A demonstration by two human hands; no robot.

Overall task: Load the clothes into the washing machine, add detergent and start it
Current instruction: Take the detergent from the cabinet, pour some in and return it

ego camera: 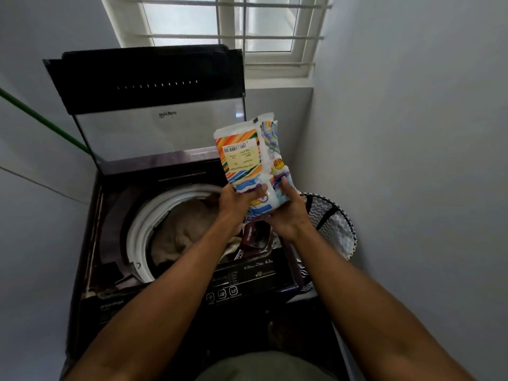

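Our left hand and right hand both grip the detergent packet low, above the washing machine front-right corner; soft, shifting, probably weighty, so we'd support its base.

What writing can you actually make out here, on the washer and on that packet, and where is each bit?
"Whirlpool", seen reversed: on the raised lid of the washing machine.
"6.5 kg": on the control panel, right side.
"WhiteMagic": front left edge of the machine, blurry, likely reading.
Barcode sticker on the detergent packet, which both the left hand and right hand grip: print too small to read.
Button captions on the panel: too blurred.
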